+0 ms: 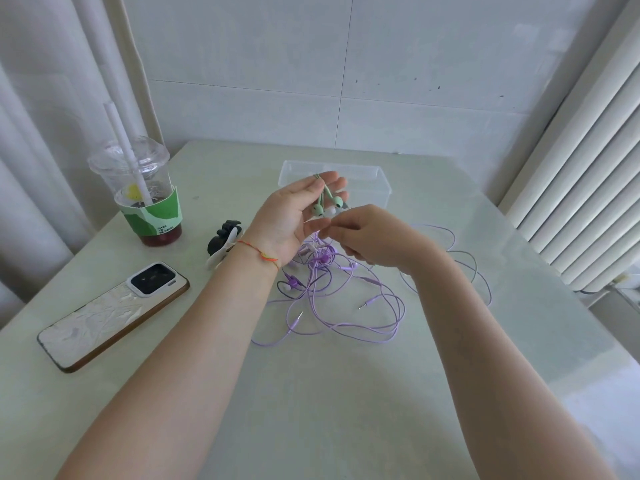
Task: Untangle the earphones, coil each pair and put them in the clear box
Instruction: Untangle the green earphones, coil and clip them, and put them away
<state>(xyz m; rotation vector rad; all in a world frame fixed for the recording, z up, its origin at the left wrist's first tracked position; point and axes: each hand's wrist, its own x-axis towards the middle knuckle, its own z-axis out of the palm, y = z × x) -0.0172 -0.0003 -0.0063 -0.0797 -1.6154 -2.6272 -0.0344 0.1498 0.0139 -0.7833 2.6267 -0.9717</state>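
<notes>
White tiled walls stand behind a pale green table (207,393), with a white radiator at 3 o'clock and a pale curtain at 9 o'clock.

Above the middle of the table the left hand (294,216) is raised with its palm turned up and its fingers nearly straight. A pair of green earphones (327,204) hangs over these fingers; the two buds dangle in front of the palm. The right hand (367,237) is just beside it, at 3 o'clock of the left palm, with fingers curled, and its fingertips pinch something thin near the buds. It seems to be a cord, but I cannot tell which one.

Under both hands a tangle of purple earphones (346,299) lies on the table, its loops spread toward 3 o'clock and 6 o'clock, with two small plugs visible. The clear box (377,174) stands open behind the hands, at 12 o'clock of the tangle.

At 9 o'clock a drink cup (149,202) with a straw and a green sleeve stands upright. A black hair clip (223,237) lies near the left wrist, and a phone (110,317) lies flat at 8 o'clock.
</notes>
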